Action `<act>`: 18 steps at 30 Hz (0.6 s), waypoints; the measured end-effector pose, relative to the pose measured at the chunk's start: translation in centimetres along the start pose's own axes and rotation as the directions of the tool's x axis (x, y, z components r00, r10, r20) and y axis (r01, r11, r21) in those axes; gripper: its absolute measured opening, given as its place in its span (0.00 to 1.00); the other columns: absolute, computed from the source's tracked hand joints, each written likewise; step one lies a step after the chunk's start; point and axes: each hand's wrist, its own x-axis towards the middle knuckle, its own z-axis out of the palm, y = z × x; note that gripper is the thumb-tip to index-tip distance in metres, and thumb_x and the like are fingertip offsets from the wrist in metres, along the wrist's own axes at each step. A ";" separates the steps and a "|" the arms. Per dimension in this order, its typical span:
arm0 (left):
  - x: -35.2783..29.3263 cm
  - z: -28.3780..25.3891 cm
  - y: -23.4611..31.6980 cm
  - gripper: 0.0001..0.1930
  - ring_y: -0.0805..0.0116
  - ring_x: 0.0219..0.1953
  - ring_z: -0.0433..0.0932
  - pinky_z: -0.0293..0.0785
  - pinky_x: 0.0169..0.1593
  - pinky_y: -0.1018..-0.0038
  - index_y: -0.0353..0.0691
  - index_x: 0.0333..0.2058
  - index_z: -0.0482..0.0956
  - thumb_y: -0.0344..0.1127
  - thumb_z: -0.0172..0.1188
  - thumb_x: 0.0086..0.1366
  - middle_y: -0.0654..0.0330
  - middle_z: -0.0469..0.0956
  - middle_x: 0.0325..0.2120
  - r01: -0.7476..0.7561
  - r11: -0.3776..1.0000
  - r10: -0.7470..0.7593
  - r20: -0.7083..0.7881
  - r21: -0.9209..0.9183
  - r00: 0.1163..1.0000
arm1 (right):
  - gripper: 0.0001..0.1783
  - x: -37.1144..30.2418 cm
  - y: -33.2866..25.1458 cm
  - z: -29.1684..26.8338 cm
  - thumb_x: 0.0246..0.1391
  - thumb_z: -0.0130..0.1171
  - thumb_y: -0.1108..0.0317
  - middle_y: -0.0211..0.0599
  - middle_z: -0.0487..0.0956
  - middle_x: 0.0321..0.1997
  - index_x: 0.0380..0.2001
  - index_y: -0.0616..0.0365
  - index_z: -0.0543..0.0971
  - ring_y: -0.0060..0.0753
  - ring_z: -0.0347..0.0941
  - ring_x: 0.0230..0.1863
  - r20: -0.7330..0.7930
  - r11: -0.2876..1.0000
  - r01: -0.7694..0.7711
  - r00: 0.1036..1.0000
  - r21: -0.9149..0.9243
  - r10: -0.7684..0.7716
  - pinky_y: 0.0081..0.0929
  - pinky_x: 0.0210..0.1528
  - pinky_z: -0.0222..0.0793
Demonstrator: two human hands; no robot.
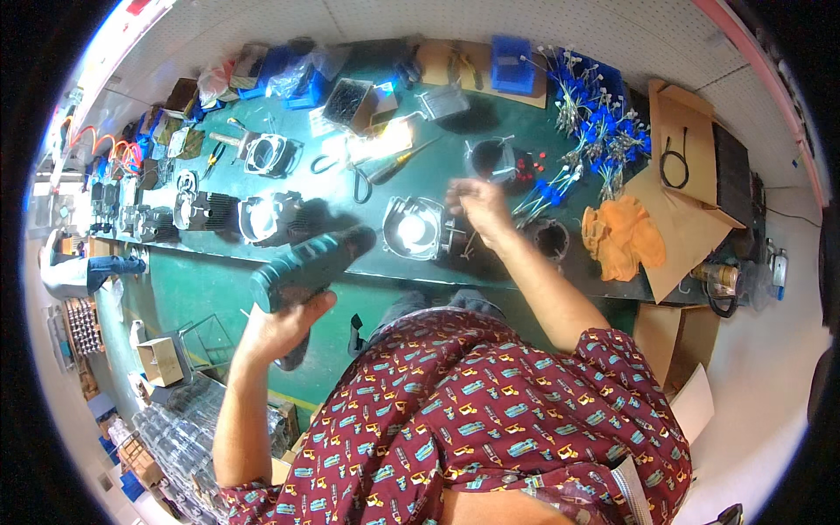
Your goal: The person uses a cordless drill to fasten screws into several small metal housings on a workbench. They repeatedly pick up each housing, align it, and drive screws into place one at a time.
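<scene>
My left hand (pixel 289 328) is wrapped around the handle of a dark green pistol-grip power tool (pixel 306 269). The tool's barrel points right, over the bench's front edge, towards an open metal housing (pixel 413 229) with a bright, round inside. Just right of that housing, my right hand (pixel 481 210) is closed with its fingers bent together; what they hold, if anything, is too small to make out. Thin wires show below its fingers. Behind it stands a dark round housing (pixel 490 160) with small red pieces (pixel 525 166) beside it. Another dark ring-shaped housing (pixel 551 239) sits right of my wrist.
Several finned metal housings (pixel 203 210) line the bench's left front. Blue-and-white wire bundles (pixel 591 114) spread at the back right, near orange gloves (pixel 623 238) and cardboard (pixel 682 210). A screwdriver (pixel 394 164), scissors (pixel 360 185) and blue bins (pixel 513 66) lie farther back.
</scene>
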 end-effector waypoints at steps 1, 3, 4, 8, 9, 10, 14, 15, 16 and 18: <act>-0.3 0.4 -0.4 0.21 0.74 0.42 0.74 0.74 0.49 0.71 0.36 0.54 0.77 0.30 0.68 0.62 0.64 0.80 0.41 0.019 0.999 -0.020 0.012 0.028 1.000 | 0.16 -0.4 -0.1 -0.8 0.61 0.47 0.82 0.46 0.82 0.46 0.51 0.68 0.76 0.36 0.82 0.45 0.044 0.991 -0.050 0.998 0.127 0.045 0.27 0.45 0.81; -0.7 1.8 -1.5 0.20 0.73 0.41 0.75 0.74 0.48 0.71 0.36 0.52 0.78 0.30 0.68 0.62 0.64 0.80 0.40 -0.011 0.999 0.010 -0.010 -0.034 1.000 | 0.15 -1.8 -0.8 -1.6 0.64 0.49 0.79 0.46 0.82 0.46 0.52 0.68 0.75 0.36 0.82 0.44 0.101 0.963 -0.118 0.990 0.240 0.096 0.28 0.46 0.81; -0.8 2.5 -2.3 0.20 0.72 0.41 0.76 0.75 0.48 0.71 0.36 0.51 0.78 0.31 0.69 0.62 0.64 0.80 0.40 -0.110 0.989 0.105 -0.057 -0.097 0.993 | 0.15 -2.4 -1.1 -1.7 0.65 0.50 0.78 0.46 0.82 0.46 0.53 0.68 0.74 0.37 0.82 0.44 0.133 0.944 -0.152 0.984 0.294 0.117 0.29 0.46 0.81; -0.9 3.2 -3.4 0.19 0.71 0.43 0.77 0.75 0.48 0.71 0.37 0.50 0.78 0.32 0.70 0.61 0.64 0.80 0.40 -0.029 0.956 0.011 -0.065 -0.291 0.998 | 0.12 -3.4 -1.7 -1.7 0.65 0.59 0.68 0.38 0.83 0.40 0.48 0.61 0.75 0.28 0.82 0.39 0.188 0.902 -0.205 0.972 0.379 0.141 0.26 0.41 0.82; -0.8 3.3 -3.4 0.19 0.71 0.43 0.77 0.75 0.48 0.71 0.38 0.50 0.79 0.32 0.70 0.61 0.64 0.81 0.40 -0.031 0.950 0.011 -0.066 -0.312 0.998 | 0.12 -3.5 -1.8 -1.6 0.62 0.64 0.64 0.33 0.83 0.38 0.45 0.57 0.77 0.22 0.81 0.36 0.173 0.910 -0.214 0.972 0.354 0.161 0.21 0.37 0.80; -0.7 3.4 -3.3 0.18 0.72 0.39 0.78 0.76 0.44 0.72 0.38 0.49 0.79 0.33 0.70 0.62 0.64 0.81 0.39 -0.057 0.949 0.034 -0.078 -0.311 0.996 | 0.12 -3.4 -1.6 -1.6 0.62 0.65 0.64 0.30 0.83 0.38 0.45 0.56 0.79 0.18 0.79 0.35 0.206 0.911 -0.212 0.968 0.354 0.145 0.17 0.35 0.78; -0.2 3.7 -3.8 0.17 0.73 0.32 0.78 0.78 0.37 0.73 0.39 0.48 0.79 0.35 0.70 0.62 0.64 0.81 0.37 -0.120 0.958 0.099 -0.090 -0.261 0.991 | 0.15 -3.8 -1.9 -1.4 0.65 0.60 0.67 0.27 0.82 0.40 0.53 0.57 0.80 0.18 0.77 0.38 0.348 0.870 -0.279 0.928 0.406 0.135 0.16 0.39 0.77; -0.2 3.9 -3.7 0.17 0.73 0.32 0.78 0.78 0.37 0.73 0.39 0.48 0.79 0.35 0.70 0.62 0.64 0.81 0.37 -0.123 0.955 0.102 -0.091 -0.269 0.991 | 0.15 -3.9 -2.0 -1.3 0.65 0.59 0.69 0.29 0.82 0.41 0.54 0.58 0.80 0.19 0.77 0.39 0.352 0.871 -0.280 0.926 0.404 0.134 0.17 0.41 0.77; -0.3 4.0 -3.6 0.17 0.73 0.32 0.78 0.78 0.37 0.73 0.39 0.47 0.79 0.35 0.70 0.62 0.64 0.81 0.37 -0.125 0.953 0.104 -0.092 -0.276 0.990 | 0.15 -4.0 -2.1 -1.3 0.66 0.57 0.71 0.31 0.82 0.43 0.54 0.59 0.80 0.20 0.77 0.40 0.357 0.871 -0.281 0.924 0.403 0.133 0.19 0.42 0.78; -0.3 4.0 -3.4 0.17 0.72 0.36 0.78 0.77 0.40 0.71 0.39 0.48 0.79 0.34 0.71 0.62 0.63 0.81 0.38 -0.081 0.946 0.061 -0.071 -0.313 0.996 | 0.15 -4.1 -2.5 -1.2 0.66 0.55 0.73 0.33 0.82 0.44 0.54 0.60 0.80 0.22 0.78 0.42 0.400 0.852 -0.288 0.911 0.438 0.102 0.21 0.44 0.78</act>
